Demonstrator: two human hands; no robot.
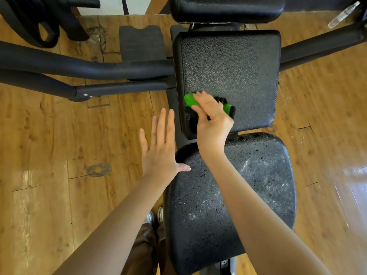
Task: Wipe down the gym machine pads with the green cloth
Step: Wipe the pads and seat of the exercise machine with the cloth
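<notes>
Green microfibre is what the head view shows bunched under the right hand [211, 118]: the green cloth [190, 101] lies pressed on the lower left part of the middle pad [234, 66], with a tuft showing left of the fingers and a strip with a dark edge to the right of them. That hand curls over the cloth and grips it against the textured black vinyl. The left hand [158, 147] is released, fingers straight and spread, hovering over the wooden floor [49, 155] just beside the seat pad [248, 185], its thumb at that pad's left edge. The cloth looks light, soft and limp, so it should be held as a wad under the palm, not by a corner, or it will fold and trail. The pads look firm but yielding, their pebbled skin likely slick where wet; the seat pad carries droplets and whitish smears and appears not yet wiped. A further headrest pad [226, 8] sits above.
</notes>
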